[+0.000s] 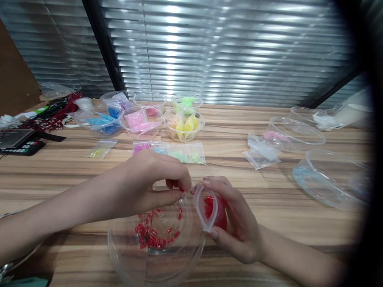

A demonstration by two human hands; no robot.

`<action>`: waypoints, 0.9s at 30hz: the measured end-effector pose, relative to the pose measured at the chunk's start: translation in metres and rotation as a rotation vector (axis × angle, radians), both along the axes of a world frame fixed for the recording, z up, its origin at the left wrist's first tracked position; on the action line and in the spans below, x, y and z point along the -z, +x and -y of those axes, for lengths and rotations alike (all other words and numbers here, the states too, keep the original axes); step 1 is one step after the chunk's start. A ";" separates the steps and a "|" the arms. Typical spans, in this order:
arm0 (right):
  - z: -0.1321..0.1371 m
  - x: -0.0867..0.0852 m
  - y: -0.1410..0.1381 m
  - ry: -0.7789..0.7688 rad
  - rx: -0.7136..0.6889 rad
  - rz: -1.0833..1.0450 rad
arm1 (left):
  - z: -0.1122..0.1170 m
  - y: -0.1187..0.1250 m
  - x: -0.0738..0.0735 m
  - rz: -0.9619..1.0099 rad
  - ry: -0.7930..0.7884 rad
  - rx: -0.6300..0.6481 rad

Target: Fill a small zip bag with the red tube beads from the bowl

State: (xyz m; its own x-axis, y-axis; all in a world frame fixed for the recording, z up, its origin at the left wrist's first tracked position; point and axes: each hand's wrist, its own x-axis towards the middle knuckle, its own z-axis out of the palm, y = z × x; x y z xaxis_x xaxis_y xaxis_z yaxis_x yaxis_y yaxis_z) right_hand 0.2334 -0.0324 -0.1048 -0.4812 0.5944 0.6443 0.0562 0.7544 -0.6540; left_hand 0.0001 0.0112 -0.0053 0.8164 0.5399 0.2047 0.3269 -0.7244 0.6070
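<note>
My right hand point(239, 223) grips a small clear zip bag point(220, 213), its mouth held wide and turned toward the left. Red tube beads point(208, 206) lie inside it. My left hand point(161, 175) hovers over the far rim of a clear plastic bowl point(119, 255), thumb and fingertips pinched together close to the bag's mouth. A speck of red shows at those fingertips, seemingly a bead. On the bowl's floor many loose red tube beads point(154, 241) are scattered, thickest at the left. My left hand and wrist cover part of the bowl's back edge.
Behind my hands lie several small bead bags point(196, 153) and a yellow one point(102, 149). Clear bowls with coloured bags point(184, 127) stand along the back. More bowls point(329, 179) are at the right, beside crumpled clear bags point(261, 151). A calculator point(20, 143) sits far left.
</note>
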 end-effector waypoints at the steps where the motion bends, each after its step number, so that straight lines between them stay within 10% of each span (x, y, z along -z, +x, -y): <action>1: 0.000 0.000 0.000 -0.005 -0.003 -0.002 | 0.000 0.000 0.000 0.001 -0.006 0.000; 27: 0.001 0.003 0.001 -0.041 -0.011 -0.021 | 0.018 0.015 0.001 0.050 0.218 0.151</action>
State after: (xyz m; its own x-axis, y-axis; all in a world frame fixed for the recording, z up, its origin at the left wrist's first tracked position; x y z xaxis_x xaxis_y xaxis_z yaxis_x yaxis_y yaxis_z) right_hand 0.2342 -0.0333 -0.1083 -0.4747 0.6153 0.6293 0.0337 0.7272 -0.6856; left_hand 0.0153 -0.0073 -0.0066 0.8702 0.3516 0.3451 0.1788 -0.8781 0.4438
